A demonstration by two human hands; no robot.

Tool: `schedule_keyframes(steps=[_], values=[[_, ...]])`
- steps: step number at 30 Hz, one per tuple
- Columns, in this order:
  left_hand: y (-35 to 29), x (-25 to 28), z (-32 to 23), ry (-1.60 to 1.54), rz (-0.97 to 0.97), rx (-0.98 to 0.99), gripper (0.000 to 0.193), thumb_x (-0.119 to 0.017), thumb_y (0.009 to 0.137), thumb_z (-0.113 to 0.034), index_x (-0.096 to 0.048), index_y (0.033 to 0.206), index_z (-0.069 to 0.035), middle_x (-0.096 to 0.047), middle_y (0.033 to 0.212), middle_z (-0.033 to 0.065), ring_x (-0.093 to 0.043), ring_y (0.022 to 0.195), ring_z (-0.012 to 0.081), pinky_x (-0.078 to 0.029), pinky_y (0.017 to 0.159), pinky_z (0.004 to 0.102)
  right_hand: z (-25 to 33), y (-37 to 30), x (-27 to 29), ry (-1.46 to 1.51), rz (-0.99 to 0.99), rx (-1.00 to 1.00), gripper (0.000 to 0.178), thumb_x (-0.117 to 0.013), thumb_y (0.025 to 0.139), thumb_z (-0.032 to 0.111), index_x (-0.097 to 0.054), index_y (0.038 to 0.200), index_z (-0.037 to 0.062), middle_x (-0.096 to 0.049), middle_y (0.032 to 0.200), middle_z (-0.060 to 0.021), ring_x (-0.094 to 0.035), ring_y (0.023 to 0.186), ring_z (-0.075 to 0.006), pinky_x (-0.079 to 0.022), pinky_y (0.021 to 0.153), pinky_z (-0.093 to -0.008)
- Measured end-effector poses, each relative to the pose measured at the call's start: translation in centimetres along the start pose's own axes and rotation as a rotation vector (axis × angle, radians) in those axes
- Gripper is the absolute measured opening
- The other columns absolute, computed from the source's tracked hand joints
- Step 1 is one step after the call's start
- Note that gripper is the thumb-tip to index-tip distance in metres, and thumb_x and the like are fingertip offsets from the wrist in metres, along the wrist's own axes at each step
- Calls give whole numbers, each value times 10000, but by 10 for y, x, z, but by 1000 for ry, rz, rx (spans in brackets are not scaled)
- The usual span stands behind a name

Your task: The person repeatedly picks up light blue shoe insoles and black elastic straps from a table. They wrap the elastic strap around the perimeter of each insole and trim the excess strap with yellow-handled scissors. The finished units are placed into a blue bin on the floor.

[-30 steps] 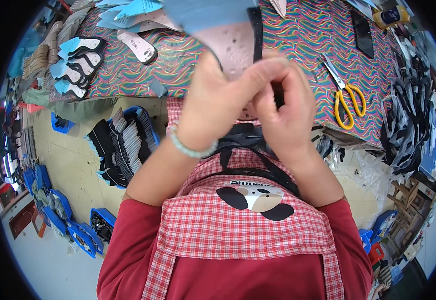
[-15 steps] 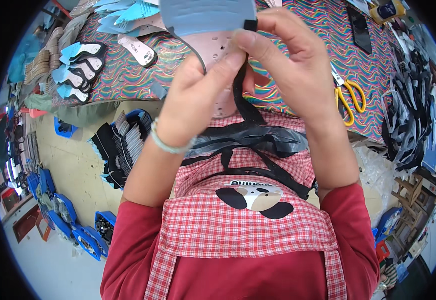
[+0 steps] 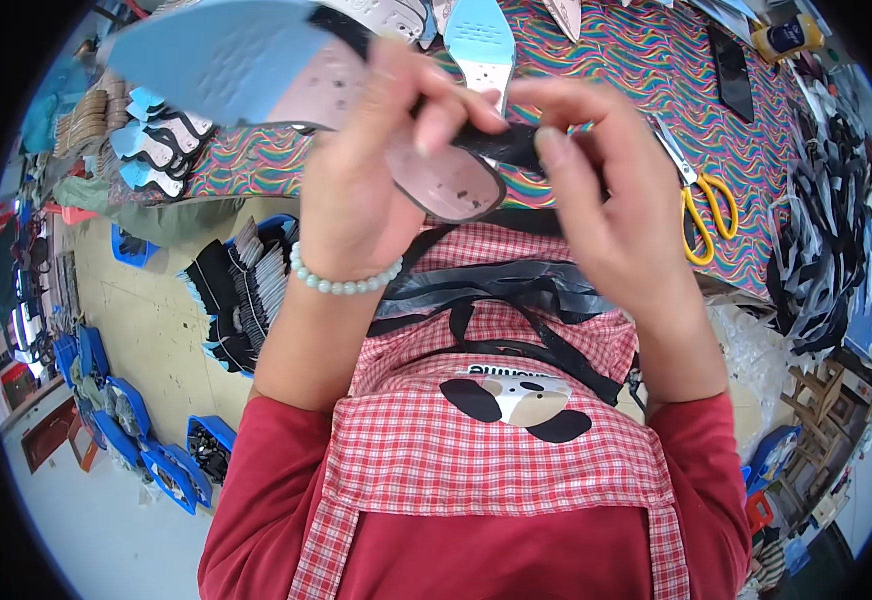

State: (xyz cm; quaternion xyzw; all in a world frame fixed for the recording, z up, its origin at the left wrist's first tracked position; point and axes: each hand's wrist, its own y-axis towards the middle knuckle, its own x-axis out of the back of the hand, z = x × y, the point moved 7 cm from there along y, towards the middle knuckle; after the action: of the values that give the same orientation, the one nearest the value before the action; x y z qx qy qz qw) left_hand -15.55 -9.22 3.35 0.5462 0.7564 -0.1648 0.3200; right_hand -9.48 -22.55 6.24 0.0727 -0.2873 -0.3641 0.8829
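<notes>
In the head view, holds the insole (image 3: 301, 75) up around the near edge of the table (image 3: 646, 60), gripped about its middle by the left hand (image 3: 351, 190), blue toe end slanting to the upper left, pink heel with its dark rim showing to the lower right, under the fingers. Pinches a black strip (image 3: 504, 148) between the thumb and fingers of the right hand (image 3: 616, 180), drawn narrow at the tips, just to the right of the blurred left fingers and over the heel. Cannot tell, for the blur, how far along the insole's rim to trace the strip. Wears a pale bead bracelet (image 3: 346, 285) on the left wrist, dark red sleeves, and a red-and-white checked apron (image 3: 496, 460) printed with an animal's face. Carries more dark strips (image 3: 506, 287) across the lap, below both hands. Faces another insole (image 3: 480, 45), lying on the table beyond the hands, blue end farthest away. Has yellow-handled scissors (image 3: 708, 215) on the table to the right of the right hand, blades pointing away, then, farther off, a black phone (image 3: 729, 72) near a yellowish bottle (image 3: 788, 38). Sits between a thick bundle of dark strips (image 3: 818, 225) at the far right and, at the left, small insoles (image 3: 161, 150) overlapping on the table, near stacks of dark and grey pieces (image 3: 251, 295) set lower down.
</notes>
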Motion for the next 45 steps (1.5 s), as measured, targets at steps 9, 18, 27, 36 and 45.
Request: schedule_keyframes(steps=[9,18,27,36,45], values=[[3,-24,-3,-429,205,4,340,-359,1011,-354,-551,960,-79,-495,732,2,-501,748,144,-418,967,407,2,-41,-40,158,-193,-39,404,-575,920,287,-473,1142,-35,-614,864,-182,-641,740,-331,-502,642,-390],[-21,-62,-58,1525,215,-683,214,-713,758,-49,-665,956,18,-644,983,115,-588,979,246,-448,851,341,41,16,55,-428,211,312,224,-583,890,108,-552,1067,-25,-602,845,-105,-596,681,-212,-459,610,-290],[-19,-53,-29,974,341,-70,154,-686,821,-152,-695,902,-22,-651,720,93,-619,609,176,-475,562,286,58,21,52,-33,175,308,461,-623,864,383,-573,1110,-3,-631,958,-90,-612,802,-167,-483,684,-287],[-27,-40,-18,617,15,-68,584,-563,925,-396,-483,1276,64,-640,918,97,-613,796,143,-495,702,261,9,-21,8,351,-396,103,127,-672,833,72,-629,937,13,-583,874,-65,-531,744,-132,-426,639,-244],[-17,-25,-6,505,-76,-34,416,-525,945,-379,-604,987,28,-611,1050,128,-600,907,178,-490,804,322,4,-15,-3,130,-262,272,124,-725,758,46,-623,825,22,-604,818,-85,-590,725,-204,-462,610,-292]])
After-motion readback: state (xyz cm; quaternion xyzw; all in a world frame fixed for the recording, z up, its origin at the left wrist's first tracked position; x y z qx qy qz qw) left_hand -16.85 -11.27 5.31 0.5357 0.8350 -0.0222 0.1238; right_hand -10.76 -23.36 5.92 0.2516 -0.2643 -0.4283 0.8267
